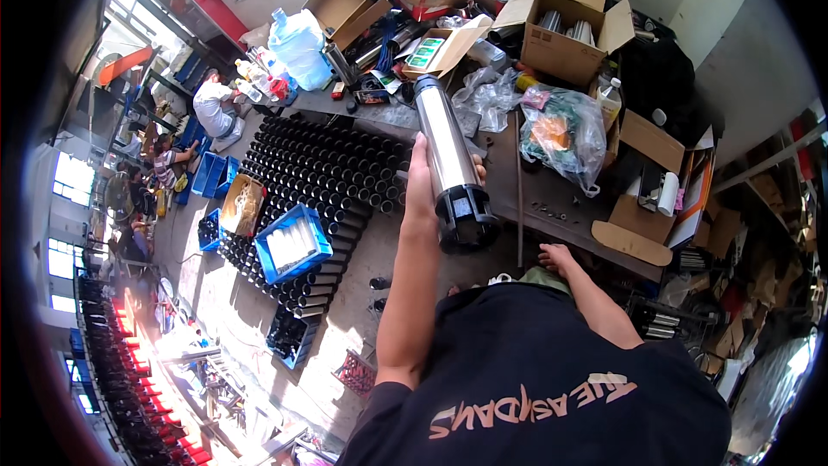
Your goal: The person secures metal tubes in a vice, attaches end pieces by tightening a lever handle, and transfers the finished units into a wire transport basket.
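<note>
Left hand (pixel 423 194) grips 1 long polished steel cylinder with a black ribbed end cap (pixel 450 160), raised upright-tilted over the near edge of the dark cluttered workbench (pixel 561 216). Right hand (pixel 559 257) rests on that bench edge; its fingers seem relaxed and hold nothing. Risk, as a judgement: the smooth shell, held single-handed near its heavy capped end, could slip and fall toward the upright black tubes massed on the floor (pixel 328 173) at left. The cylinder shows bright reflections and no visible dents.

Open brown cardboard boxes (pixel 565 30) stand along the bench's far edge. A flat white-and-green labelled package (pixel 427 50) lies between them. A blue crate (pixel 293 243) rests on the floor tubes.
</note>
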A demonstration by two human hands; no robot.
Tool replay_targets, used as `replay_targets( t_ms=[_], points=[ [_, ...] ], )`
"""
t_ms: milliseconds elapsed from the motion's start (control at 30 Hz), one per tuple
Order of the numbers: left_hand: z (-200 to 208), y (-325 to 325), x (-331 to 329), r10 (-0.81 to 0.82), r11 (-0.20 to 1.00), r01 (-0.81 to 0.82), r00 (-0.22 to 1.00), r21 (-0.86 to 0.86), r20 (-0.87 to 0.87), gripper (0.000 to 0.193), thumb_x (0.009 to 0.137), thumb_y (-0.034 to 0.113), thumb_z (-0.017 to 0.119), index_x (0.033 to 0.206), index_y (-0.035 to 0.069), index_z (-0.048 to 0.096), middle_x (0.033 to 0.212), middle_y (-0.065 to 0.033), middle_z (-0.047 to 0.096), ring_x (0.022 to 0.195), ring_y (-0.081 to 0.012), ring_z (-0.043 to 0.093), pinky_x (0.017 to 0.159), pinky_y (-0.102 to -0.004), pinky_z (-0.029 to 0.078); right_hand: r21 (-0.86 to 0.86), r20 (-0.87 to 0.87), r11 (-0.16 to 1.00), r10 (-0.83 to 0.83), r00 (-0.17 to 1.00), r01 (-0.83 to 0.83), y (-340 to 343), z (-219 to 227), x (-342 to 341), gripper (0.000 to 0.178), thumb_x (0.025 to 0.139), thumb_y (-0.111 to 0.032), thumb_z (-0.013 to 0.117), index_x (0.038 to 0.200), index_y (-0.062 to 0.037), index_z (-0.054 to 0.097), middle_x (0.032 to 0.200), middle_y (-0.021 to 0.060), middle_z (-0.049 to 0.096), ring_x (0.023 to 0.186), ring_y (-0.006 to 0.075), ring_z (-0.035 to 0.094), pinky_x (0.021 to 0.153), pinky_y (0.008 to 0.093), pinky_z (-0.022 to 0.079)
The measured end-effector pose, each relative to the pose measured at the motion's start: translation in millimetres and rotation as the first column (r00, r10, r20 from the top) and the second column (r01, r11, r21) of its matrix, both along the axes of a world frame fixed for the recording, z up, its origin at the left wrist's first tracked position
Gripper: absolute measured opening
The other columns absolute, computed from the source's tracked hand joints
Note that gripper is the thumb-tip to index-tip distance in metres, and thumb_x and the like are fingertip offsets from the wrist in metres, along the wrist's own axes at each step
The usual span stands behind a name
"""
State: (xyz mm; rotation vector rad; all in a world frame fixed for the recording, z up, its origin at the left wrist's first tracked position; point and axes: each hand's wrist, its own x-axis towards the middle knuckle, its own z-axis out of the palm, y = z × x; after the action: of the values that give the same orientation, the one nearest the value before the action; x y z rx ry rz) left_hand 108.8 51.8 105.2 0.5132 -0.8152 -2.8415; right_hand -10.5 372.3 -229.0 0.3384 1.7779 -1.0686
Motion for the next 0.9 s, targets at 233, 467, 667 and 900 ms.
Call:
replay_targets(
  t_ms=[233,467,667,900],
  points=[
    [9,25,9,0.23,0.965,-0.187,0.94,0.184,-0.253,0.083,0.094,0.077,0.035,0.12,0.001,0.056,0.109,-0.0172,0.065,0.092,-0.0283,0.069,0.08,-0.0441,0.06,-0.005,0.025,0.992,-0.126,0.992,0.126,51,-30,-3,0.033,0.098,-0.034,0.061,0.119,-0.0074,0.061,0.095,0.0078,0.071,0.07,0.0172,0.065,0.057,0.0318,0.049],
    [-42,16,5,0.152,0.97,-0.085,0.943,0.227,-0.295,0.077,0.093,0.076,0.043,0.125,0.007,0.053,0.102,-0.0139,0.059,0.082,-0.0249,0.062,0.072,-0.0397,0.058,0.192,-0.054,0.976,-0.096,0.994,0.105,128,-60,6,0.033,0.094,-0.03,0.066,0.109,-0.0007,0.065,0.088,0.012,0.073,0.062,0.0221,0.065,0.054,0.0363,0.049],
    [-12,5,12,0.255,0.957,-0.234,0.96,-0.173,0.112,0.07,0.102,0.064,0.032,0.11,-0.002,0.053,0.084,-0.0178,0.063,0.067,-0.0299,0.068,0.061,-0.0475,0.061,0.368,-0.199,0.924,0.181,0.963,-0.098,148,-42,24,0.033,0.088,-0.027,0.07,0.088,0.0056,0.072,0.079,0.014,0.073,0.064,0.0241,0.067,0.063,0.0384,0.053],
    [2,2,12,0.241,0.949,-0.227,0.97,-0.22,0.035,0.068,0.103,0.061,0.033,0.111,-0.003,0.054,0.086,-0.0174,0.065,0.069,-0.0303,0.069,0.059,-0.0439,0.061,0.266,-0.224,0.963,0.11,0.968,-0.048,134,-49,18,0.035,0.088,-0.029,0.07,0.099,0.0042,0.072,0.089,0.0157,0.074,0.072,0.0256,0.069,0.068,0.0376,0.054]
  ],
)
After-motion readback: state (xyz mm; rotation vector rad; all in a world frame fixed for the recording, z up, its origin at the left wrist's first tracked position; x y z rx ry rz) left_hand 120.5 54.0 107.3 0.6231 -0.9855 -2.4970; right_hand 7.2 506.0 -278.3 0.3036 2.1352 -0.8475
